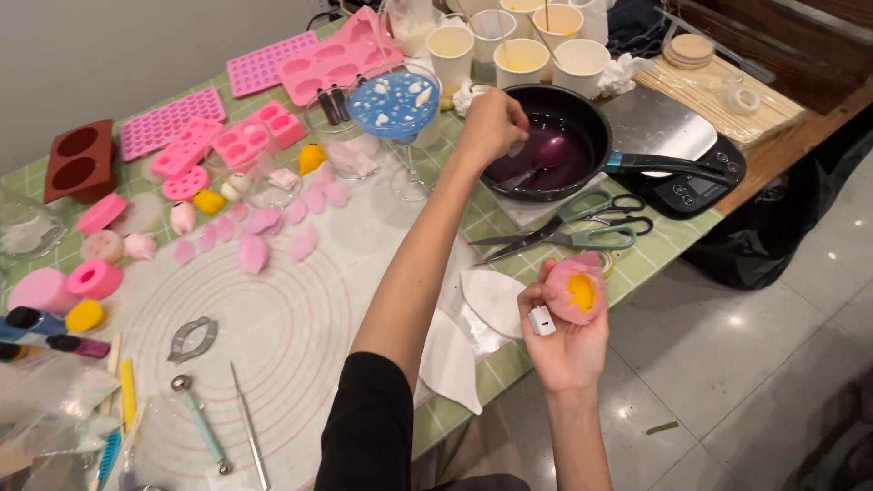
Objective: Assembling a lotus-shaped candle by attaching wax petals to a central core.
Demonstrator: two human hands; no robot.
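pink flower [575, 293] (yellow centre), black pan [566, 145]

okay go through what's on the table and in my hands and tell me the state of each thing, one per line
Left hand: over the pan, pinching a small pale piece.
Right hand: cupping the pink flower.
Pink flower: held, yellow centre showing.
Pan: holds purple liquid, spoon in it.
Scissors: lying nearly shut.
Stemmed glass: upright, filled blue.

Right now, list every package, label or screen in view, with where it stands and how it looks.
Digital scale: under the black pan's handle, silver platform, black panel, small display too blurred to read.
Clear plastic bags: table's near left corner, crumpled.
Paper cups: far edge, white, unlabelled.
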